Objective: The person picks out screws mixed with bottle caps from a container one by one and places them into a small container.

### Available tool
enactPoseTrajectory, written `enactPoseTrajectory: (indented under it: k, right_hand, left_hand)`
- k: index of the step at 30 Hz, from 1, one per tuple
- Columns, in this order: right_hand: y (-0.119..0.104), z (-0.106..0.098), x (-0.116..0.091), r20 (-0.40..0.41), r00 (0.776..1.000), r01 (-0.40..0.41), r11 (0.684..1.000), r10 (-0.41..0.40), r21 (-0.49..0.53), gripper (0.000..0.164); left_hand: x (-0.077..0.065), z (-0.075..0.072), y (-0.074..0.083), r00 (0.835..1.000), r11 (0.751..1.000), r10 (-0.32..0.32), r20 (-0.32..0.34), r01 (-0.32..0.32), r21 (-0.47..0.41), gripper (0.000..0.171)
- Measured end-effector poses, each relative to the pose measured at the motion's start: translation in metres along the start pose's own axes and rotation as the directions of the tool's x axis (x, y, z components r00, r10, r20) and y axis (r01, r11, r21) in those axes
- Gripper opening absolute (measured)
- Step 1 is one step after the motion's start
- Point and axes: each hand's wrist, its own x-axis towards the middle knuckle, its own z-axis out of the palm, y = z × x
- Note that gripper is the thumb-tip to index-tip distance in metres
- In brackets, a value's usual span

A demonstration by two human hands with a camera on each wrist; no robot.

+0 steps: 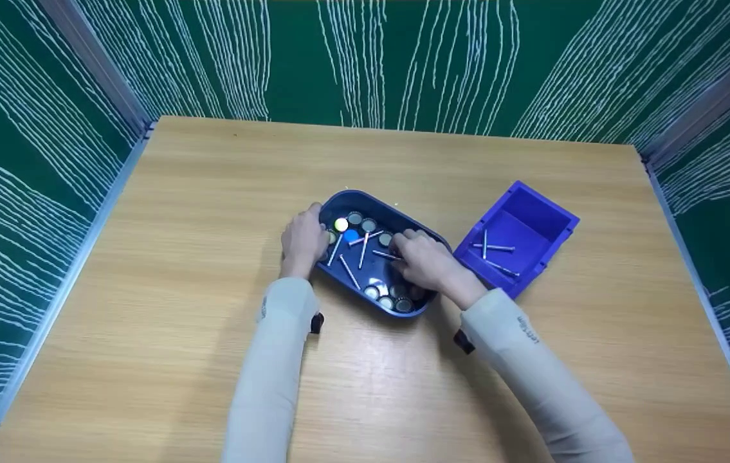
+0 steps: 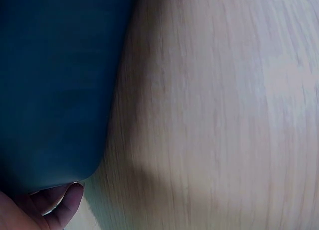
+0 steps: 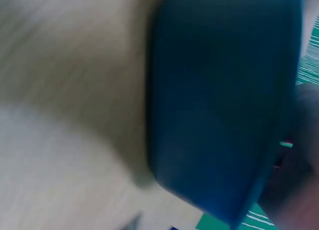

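Note:
A dark blue oblong tub (image 1: 415, 225) holds several slim silver nails (image 1: 349, 271) and round bottle caps (image 1: 403, 305), most of them grey. My left hand (image 1: 303, 241) holds the tub's left end, with curled fingertips (image 2: 67, 205) at its edge in the left wrist view. Inside the right half of the tub, my right hand (image 1: 424, 258) reaches down with bent fingers. One nail (image 1: 386, 255) points straight at these fingers; I cannot tell whether they pinch it. In the right wrist view, the blurred tub wall (image 3: 219, 105) hides most of that hand.
Right of the tub, close against its end, a purple bin (image 1: 548, 222) stands at a slant with several nails (image 1: 500, 247) inside. Both rest on a wooden table (image 1: 223, 180). Green walls (image 1: 300, 58) with white streaks stand at the back and sides.

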Motion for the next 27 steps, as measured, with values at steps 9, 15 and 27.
enactPoseTrajectory:
  k: [9, 15, 27]
  right_hand:
    - [-0.005, 0.02, 0.0, -0.024, 0.999, -0.04, 0.995, 0.038, -0.093, 0.027]
    - [-0.008, 0.023, 0.001, 0.002, 0.997, -0.078, 0.987, 0.079, -0.143, 0.036]
    - [-0.008, 0.023, 0.0, 0.126, 0.976, -0.154, 0.974, 0.175, -0.165, 0.043]
  left_hand:
    - [0.0, 0.0, 0.0, 1.0, 1.0, 0.005, -0.008, -0.005, 0.006, 0.038]
    - [0.0, -0.001, 0.0, 1.0, 1.0, -0.001, 0.004, 0.001, 0.001, 0.04]
    - [0.0, -0.002, 0.002, 1.0, 1.0, -0.009, 0.009, 0.009, -0.013, 0.043]
